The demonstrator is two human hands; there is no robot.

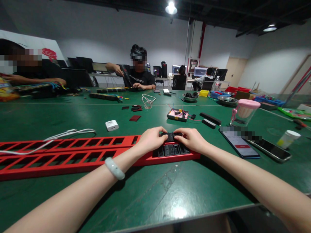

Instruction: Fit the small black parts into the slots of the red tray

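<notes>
At the right end of the red frame [73, 155], a black part [171, 136] sits above a row of black inserts [173, 150]. Both hands clamp it: the left hand [152, 139] at its 9 o'clock, the right hand [191, 139] at its 3 o'clock. The frame lies flat on the green bench [145, 194]. A phone [239, 144] lies at 3 o'clock, a white box [112, 125] at 10 o'clock and a pink jug [244, 111] at 2 o'clock.

Dim hall, ceiling lamps [171, 8] glaring, table [155, 200] glare, edges warped.

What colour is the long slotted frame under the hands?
Red frame, with black inserts at its right end; head view.
</notes>
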